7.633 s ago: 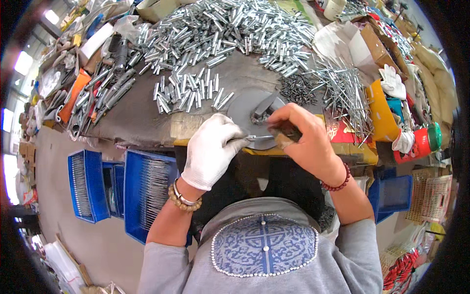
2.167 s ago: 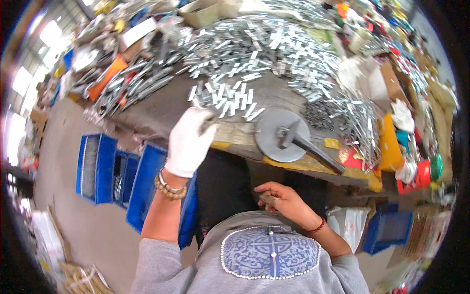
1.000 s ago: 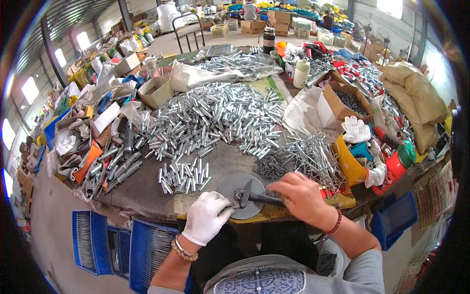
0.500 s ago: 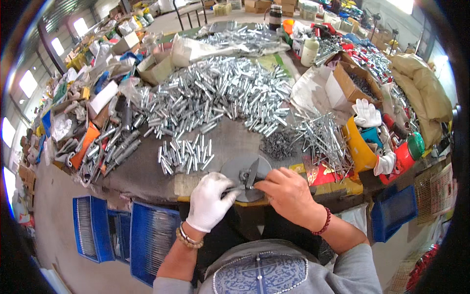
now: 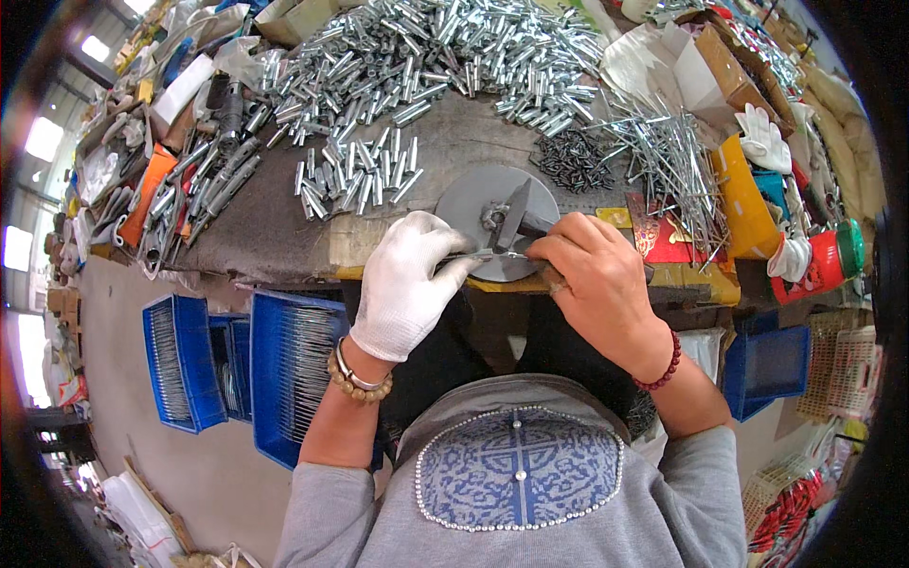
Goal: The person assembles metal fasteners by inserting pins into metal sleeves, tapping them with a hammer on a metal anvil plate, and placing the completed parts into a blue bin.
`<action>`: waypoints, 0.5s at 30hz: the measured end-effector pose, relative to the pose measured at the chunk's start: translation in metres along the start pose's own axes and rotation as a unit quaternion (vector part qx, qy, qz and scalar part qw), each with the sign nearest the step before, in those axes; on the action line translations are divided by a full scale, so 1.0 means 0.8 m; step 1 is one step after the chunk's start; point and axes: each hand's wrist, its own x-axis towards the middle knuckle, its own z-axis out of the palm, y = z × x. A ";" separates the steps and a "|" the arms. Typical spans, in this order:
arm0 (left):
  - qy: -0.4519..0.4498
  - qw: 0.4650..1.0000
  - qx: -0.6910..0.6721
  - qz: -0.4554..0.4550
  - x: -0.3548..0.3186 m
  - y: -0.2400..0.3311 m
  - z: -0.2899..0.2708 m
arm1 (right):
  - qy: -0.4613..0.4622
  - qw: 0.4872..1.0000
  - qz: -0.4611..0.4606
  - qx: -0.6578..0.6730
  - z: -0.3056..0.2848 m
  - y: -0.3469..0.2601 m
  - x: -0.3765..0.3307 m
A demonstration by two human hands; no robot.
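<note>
Cluttered workbench [image 5: 284,227] heaped with silver metal sleeves [image 5: 417,57]; grey round disc tool [image 5: 492,213] at near edge. Gloved left hand [image 5: 407,284] pinches thin metal pin [image 5: 478,256] over disc; bare right hand [image 5: 597,284] grips dark lever [image 5: 516,213]. Red can [image 5: 824,260] far right, blue bins [image 5: 284,369] below bench

A thin silvery metal rod [image 5: 478,256] lies nearly level across the near rim of a round grey metal disc [image 5: 473,201], pinched at both ends. The disc sits flat at the bench's front edge, a dark lever [image 5: 512,214] angled across its hub.
</note>
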 end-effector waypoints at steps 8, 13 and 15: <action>0.002 1.000 -0.002 -0.002 -0.011 0.010 -0.004 | -0.024 0.999 -0.023 -0.009 0.002 -0.006 -0.001; 0.022 1.000 0.004 -0.001 -0.006 0.011 -0.003 | -0.013 0.999 -0.036 -0.011 0.003 -0.003 0.003; 0.008 1.000 -0.004 -0.015 -0.006 0.008 -0.002 | -0.027 0.998 -0.039 -0.028 0.003 -0.002 0.005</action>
